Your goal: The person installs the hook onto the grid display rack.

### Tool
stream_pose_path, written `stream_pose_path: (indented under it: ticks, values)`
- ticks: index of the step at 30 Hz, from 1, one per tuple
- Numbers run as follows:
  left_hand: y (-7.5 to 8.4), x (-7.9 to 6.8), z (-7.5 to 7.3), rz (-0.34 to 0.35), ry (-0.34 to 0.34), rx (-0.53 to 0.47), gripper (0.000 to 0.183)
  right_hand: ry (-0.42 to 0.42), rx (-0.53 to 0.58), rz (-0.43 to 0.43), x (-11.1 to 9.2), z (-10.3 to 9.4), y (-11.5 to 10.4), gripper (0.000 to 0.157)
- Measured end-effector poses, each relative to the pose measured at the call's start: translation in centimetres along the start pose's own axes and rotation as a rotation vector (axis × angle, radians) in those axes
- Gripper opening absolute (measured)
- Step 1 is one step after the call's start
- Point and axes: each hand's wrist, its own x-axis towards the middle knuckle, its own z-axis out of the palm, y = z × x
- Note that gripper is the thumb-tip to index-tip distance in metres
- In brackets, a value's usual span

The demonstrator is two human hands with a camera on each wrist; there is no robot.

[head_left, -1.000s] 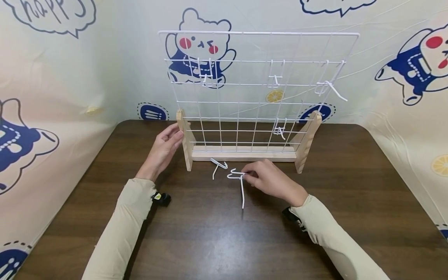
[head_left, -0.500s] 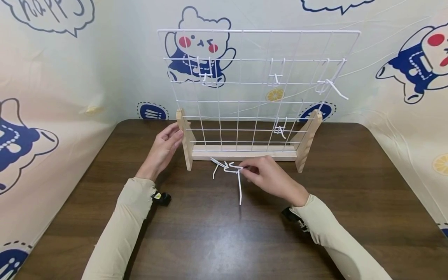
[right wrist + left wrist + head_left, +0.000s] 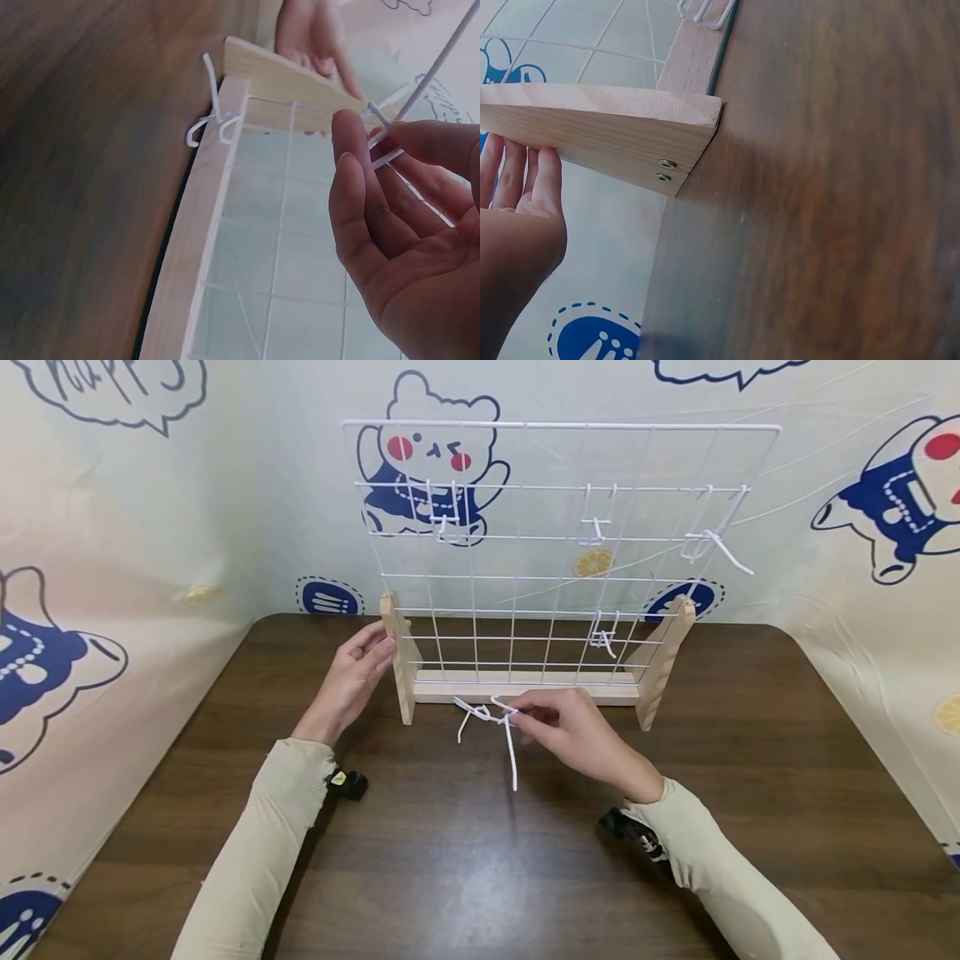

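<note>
My right hand (image 3: 581,731) pinches a white wire pegboard hook (image 3: 512,752) between thumb and fingers; its long prong points down toward me in the head view. A second white hook (image 3: 468,714) lies on the table just left of it, partly overlapped by the held one. At the left end of a white wire grid rack (image 3: 513,578), my left hand (image 3: 347,681) holds the wooden side support (image 3: 402,660), with fingers reaching behind it. In the left wrist view the fingers (image 3: 514,172) lie along that support's outer face.
Several white hooks hang on the grid, including one at upper left (image 3: 443,518) and one at lower right (image 3: 602,635). A wooden base bar (image 3: 525,689) joins both supports. The rack stands on a dark brown table (image 3: 450,868) before a printed cloth backdrop (image 3: 247,485).
My right hand has moved the held hook slightly left and toward the rack, close over the lying hook. The left hand keeps its place on the side support.
</note>
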Motion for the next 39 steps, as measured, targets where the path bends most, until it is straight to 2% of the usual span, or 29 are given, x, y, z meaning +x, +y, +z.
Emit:
stream_pose_path:
  ticks: [8, 22, 32, 39]
  values:
    - [0.0, 0.0, -0.1, -0.003, 0.001, -0.002, 0.043, 0.064, 0.064, 0.001, 0.8, 0.2, -0.2, 0.013]
    - [0.0, 0.1, -0.1, -0.003, -0.004, 0.000, 0.043, 0.146, 0.289, 0.065, 2.7, 0.4, 0.1, 0.014]
    - [-0.1, 0.2, 0.2, 0.002, 0.002, -0.003, 0.042, 0.220, 0.321, 0.140, 3.7, 0.1, 0.5, 0.019]
    - [-0.1, 0.2, 0.0, -0.002, 0.003, -0.018, 0.043, 0.268, 0.337, 0.146, 4.4, 0.5, 0.6, 0.017]
